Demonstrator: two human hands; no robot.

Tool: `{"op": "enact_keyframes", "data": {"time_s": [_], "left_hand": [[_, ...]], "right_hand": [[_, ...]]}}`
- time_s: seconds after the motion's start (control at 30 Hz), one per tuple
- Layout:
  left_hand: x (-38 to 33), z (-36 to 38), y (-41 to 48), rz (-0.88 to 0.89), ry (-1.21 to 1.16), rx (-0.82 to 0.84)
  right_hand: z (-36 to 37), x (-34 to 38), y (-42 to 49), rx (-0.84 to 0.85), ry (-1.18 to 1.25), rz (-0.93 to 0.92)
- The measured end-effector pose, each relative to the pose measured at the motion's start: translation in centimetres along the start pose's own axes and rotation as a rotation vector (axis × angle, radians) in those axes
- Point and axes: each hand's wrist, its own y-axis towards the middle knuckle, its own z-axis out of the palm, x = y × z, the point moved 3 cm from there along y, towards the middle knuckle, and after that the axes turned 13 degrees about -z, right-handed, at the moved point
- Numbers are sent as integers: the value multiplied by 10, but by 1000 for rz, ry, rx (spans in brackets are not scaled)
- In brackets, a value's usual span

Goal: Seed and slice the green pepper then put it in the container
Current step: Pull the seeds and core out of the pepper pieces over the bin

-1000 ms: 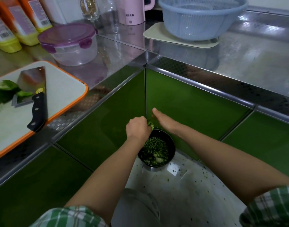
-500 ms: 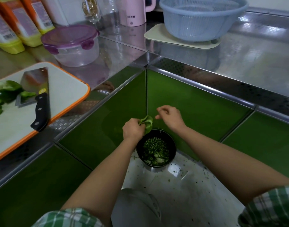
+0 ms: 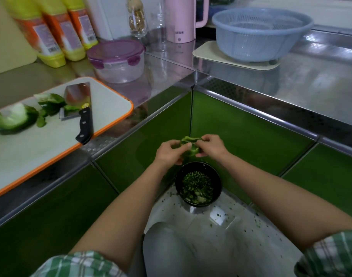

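Pinched between the left hand (image 3: 168,151) and right hand (image 3: 211,145), a green pepper piece (image 3: 189,140) is held directly above the black bin (image 3: 220,184) beneath the counter's inner corner; the lidded container (image 3: 117,60) is seen up-left, nearer the left hand.

Pepper piece (image 3: 189,145): green. Bin (image 3: 216,183): black, contents speckled green and pale. Cupboard fronts (image 3: 251,146): glossy green, silver trim. Desk (image 3: 311,86): silver steel. Cutting board (image 3: 41,146): white, orange rim. Knife handle (image 3: 85,124): black. Container (image 3: 116,62): clear, purple lid. Kettle (image 3: 180,19): pink. Colander (image 3: 261,35): pale blue. Mat (image 3: 209,53): cream. Bottles (image 3: 49,37): orange and yellow. Sleeves (image 3: 77,264): green-and-white check.
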Motion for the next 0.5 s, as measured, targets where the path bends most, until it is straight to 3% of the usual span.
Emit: {"op": "enact_keyframes", "data": {"time_s": [0.1,0.2,0.3,0.5], "left_hand": [[-6,-11,-16,105,187,-237],[-5,-30,-32,114,202,-406],[0,-44,-45,85,142,-431],[-3,-37,-48,73,106,-380]], "right_hand": [[14,19,-11,28,-2,-5],[17,34,-20,-3,60,-13],[11,42,-26,-40,83,-66],[20,48,-35,128,16,-143]]}}
